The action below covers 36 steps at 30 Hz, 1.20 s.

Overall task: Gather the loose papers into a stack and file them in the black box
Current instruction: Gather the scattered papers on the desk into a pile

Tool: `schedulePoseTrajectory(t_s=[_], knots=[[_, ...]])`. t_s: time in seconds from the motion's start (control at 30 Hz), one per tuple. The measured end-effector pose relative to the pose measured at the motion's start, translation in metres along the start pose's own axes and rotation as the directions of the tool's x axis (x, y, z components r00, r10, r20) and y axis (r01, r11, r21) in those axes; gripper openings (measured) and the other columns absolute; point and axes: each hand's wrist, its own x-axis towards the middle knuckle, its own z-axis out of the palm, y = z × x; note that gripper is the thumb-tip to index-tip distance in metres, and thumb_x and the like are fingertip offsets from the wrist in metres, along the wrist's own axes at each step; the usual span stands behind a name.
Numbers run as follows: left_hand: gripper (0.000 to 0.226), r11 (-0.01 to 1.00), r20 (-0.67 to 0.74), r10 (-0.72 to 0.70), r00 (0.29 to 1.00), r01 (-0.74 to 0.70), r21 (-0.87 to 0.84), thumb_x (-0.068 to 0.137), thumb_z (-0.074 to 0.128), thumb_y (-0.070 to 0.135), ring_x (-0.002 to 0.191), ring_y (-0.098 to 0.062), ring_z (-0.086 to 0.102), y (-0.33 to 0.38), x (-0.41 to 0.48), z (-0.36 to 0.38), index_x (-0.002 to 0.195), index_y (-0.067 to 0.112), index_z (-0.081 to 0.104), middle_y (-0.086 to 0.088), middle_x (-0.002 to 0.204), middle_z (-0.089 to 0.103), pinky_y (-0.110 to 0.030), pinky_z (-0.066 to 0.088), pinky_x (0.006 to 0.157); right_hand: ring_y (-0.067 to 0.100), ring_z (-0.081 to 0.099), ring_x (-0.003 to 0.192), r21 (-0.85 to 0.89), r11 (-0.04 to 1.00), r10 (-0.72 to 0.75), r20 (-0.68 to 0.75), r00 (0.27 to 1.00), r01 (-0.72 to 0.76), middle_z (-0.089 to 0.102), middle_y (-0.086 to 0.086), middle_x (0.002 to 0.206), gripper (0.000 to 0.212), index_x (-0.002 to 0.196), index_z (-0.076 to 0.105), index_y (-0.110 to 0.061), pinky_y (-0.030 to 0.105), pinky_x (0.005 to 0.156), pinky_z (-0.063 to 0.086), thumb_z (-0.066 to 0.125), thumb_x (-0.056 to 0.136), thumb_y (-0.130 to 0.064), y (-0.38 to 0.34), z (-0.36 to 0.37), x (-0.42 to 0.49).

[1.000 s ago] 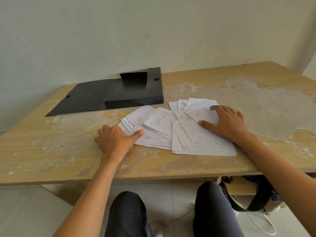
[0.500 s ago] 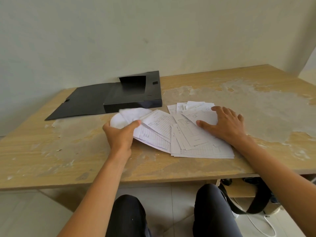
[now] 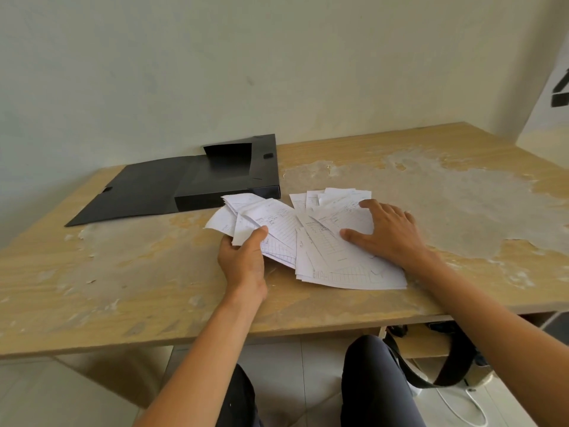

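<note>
Fingers [image 3: 258, 234] of the left hand [image 3: 241, 263] pinch the near edge of several papers [image 3: 277, 223], thumb on top, lifting that side of the fan off the bench [image 3: 123, 272] so the sheets can be swept toward the rest. Spread flat, the right hand [image 3: 386, 232] presses down on the other papers [image 3: 338, 257], apparently to anchor them while the left side is drawn in. All sheets remain overlapped and askew, not yet a squared stack. Just beyond them lies the black box [image 3: 228, 180], lid folded open to the left, its tray facing up and within easy reach for filing. Below the bench edge, a bag strap [image 3: 431, 377] hangs beside the person's knees.
</note>
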Motion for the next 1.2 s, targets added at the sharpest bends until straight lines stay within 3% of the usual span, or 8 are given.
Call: schedulePoseTrajectory(t_s=[0.3,0.47,0.63,0.7,0.77,0.87,1.0,1.2], knots=[[0.023,0.997,0.036,0.008,0.999,-0.011,0.077,0.082,0.068,0.0,0.085,-0.017,0.069,0.0,-0.008,0.014,0.081,0.022,0.064,0.003,0.085,0.071,-0.029,0.056,0.069,0.023,0.037,0.136,0.097,0.988,-0.128,0.124,0.984,0.117,0.042,0.002,0.147,0.083,0.142,0.03,-0.028,0.045,0.114,0.02,0.06,0.075,-0.066,-0.002,-0.004,0.0],[0.02,0.992,0.02,0.003,1.0,-0.005,0.126,0.084,0.064,-0.003,0.078,-0.013,0.068,0.001,-0.008,0.016,0.091,0.016,0.065,0.003,0.083,0.069,-0.023,0.054,0.057,0.022,0.039,0.135,0.146,0.98,-0.158,0.157,0.975,0.135,0.046,0.002,0.144,0.084,0.141,0.03,-0.029,0.048,0.117,0.009,0.061,0.072,-0.068,0.001,-0.009,0.001],[0.02,0.989,0.023,0.005,1.0,-0.008,0.15,0.085,0.063,-0.001,0.078,-0.012,0.067,0.001,-0.01,0.015,0.093,0.018,0.064,0.002,0.085,0.068,-0.023,0.054,0.057,0.022,0.042,0.13,0.009,0.978,-0.205,0.246,0.947,0.209,0.047,0.003,0.142,0.113,0.144,0.024,-0.032,0.043,0.115,0.014,0.043,0.049,-0.09,-0.004,-0.015,-0.001],[0.02,0.987,0.03,0.009,1.0,-0.014,0.162,0.086,0.062,-0.001,0.077,-0.011,0.066,0.001,-0.01,0.014,0.09,0.019,0.063,0.003,0.085,0.068,-0.022,0.054,0.055,0.022,0.042,0.129,0.004,0.974,-0.218,0.264,0.939,0.225,0.045,0.003,0.143,0.111,0.144,0.022,-0.032,0.042,0.113,0.016,0.05,0.053,-0.088,-0.004,-0.017,0.0],[0.02,0.986,0.031,0.019,0.999,-0.024,0.167,0.086,0.062,0.0,0.078,-0.011,0.066,0.001,-0.011,0.013,0.093,0.018,0.063,0.004,0.085,0.068,-0.02,0.054,0.051,0.023,0.031,0.139,0.019,0.973,-0.224,0.292,0.93,0.229,0.031,0.003,0.154,0.12,0.147,0.015,-0.034,0.048,0.116,0.01,0.051,0.048,-0.092,-0.003,-0.02,0.0],[0.022,0.985,0.038,0.031,0.999,-0.037,0.167,0.087,0.062,0.0,0.076,-0.008,0.065,0.001,-0.011,0.012,0.101,0.017,0.064,0.006,0.086,0.067,-0.015,0.053,0.046,0.025,-0.003,0.148,0.004,0.952,-0.288,0.357,0.889,0.306,-0.004,0.002,0.161,0.136,0.148,-0.004,-0.041,0.058,0.113,-0.009,0.037,0.032,-0.1,-0.007,-0.025,-0.01],[0.023,0.985,0.03,0.033,0.999,-0.037,0.17,0.086,0.062,0.0,0.075,-0.007,0.064,0.0,-0.011,0.012,0.102,0.016,0.063,0.005,0.086,0.068,-0.013,0.051,0.044,0.015,-0.017,0.146,0.011,0.874,-0.442,0.437,0.784,0.486,-0.013,-0.009,0.158,0.119,0.146,0.003,-0.048,0.055,0.115,-0.013,0.051,0.045,-0.09,-0.02,-0.026,-0.034],[0.023,0.986,0.04,0.023,0.999,-0.029,0.161,0.086,0.061,-0.001,0.08,-0.013,0.066,0.0,-0.012,0.011,0.099,0.018,0.063,0.005,0.086,0.068,-0.023,0.051,0.056,0.014,0.013,0.147,0.061,0.898,-0.433,0.301,0.849,0.436,0.017,-0.008,0.159,0.087,0.141,0.033,-0.04,0.043,0.119,0.006,0.059,0.066,-0.076,-0.031,-0.019,-0.041]])
